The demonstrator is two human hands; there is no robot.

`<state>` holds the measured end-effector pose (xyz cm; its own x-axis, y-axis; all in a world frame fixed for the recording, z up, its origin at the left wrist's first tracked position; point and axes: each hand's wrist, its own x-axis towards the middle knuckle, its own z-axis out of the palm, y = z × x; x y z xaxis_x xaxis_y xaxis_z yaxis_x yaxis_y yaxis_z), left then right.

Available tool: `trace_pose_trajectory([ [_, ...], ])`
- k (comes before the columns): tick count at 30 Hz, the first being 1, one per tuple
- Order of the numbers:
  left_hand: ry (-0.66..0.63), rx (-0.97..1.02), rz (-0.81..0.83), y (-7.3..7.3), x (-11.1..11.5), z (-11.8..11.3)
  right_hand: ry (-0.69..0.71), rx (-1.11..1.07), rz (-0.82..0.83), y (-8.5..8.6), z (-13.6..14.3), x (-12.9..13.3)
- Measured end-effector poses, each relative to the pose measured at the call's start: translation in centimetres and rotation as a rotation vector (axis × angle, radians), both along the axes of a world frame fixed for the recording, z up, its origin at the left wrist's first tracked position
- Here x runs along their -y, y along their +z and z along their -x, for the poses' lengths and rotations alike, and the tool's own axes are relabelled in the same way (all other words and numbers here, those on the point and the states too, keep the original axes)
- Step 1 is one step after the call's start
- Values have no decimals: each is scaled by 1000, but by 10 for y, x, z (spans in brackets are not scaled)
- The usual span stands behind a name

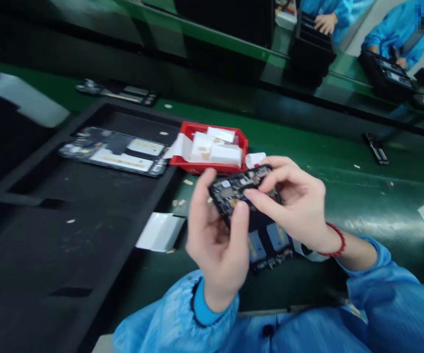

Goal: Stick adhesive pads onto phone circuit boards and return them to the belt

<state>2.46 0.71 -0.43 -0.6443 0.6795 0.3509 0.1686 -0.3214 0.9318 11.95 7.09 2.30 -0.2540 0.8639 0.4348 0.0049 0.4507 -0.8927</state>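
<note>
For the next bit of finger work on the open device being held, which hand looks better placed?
Probably the right hand: its thumb and index finger are at the upper end of the open device, while the left hand grips its left side, steadying it.

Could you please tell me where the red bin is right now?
In the head view, the red bin sits near the middle, right of the black tray and just beyond the hands.

Green bench (344, 196) bearing red bin (187, 165), black tray (97, 215), white sheets (160, 232)
</note>
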Motion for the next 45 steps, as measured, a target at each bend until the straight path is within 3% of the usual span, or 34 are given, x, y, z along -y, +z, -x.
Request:
trace_pose_trajectory([
  [2, 15, -29, 11, -1, -4, 2, 64, 16, -10, 0, -6, -9],
  [4, 42, -53, -10, 1, -7, 5, 119, 57, -18, 2, -30, -20],
  [8, 20, -74, 110, 5, -8, 11, 279, 382, -40, 4, -115, -29],
  [11, -18, -115, 163, 1, -9, 12, 556, 718, 95, -10, -165, -24],
  [13, -16, -167, 162, -4, -10, 11, 660, 775, 163, -26, -175, -17],
  [17, -85, -207, 227, -13, -14, 8, 590, 622, 228, -43, -154, -6],
  [19, -157, -248, 256, -15, -15, 8, 561, 608, 194, -38, -140, -5],
  [24, -433, -277, 354, -20, -19, 8, 480, 703, -92, -15, -116, -6],
  [28, -547, -194, 347, -21, -19, 4, 368, 557, -42, -11, -103, -7],
  [33, -591, -245, 262, -19, -16, -3, 358, 514, -86, -14, -95, -10],
  [39, -468, -247, 249, -19, -16, -2, 223, 464, -410, -24, -95, -10],
  [45, -434, -293, 190, -19, -14, -1, 122, 397, -409, -25, -89, -8],
])
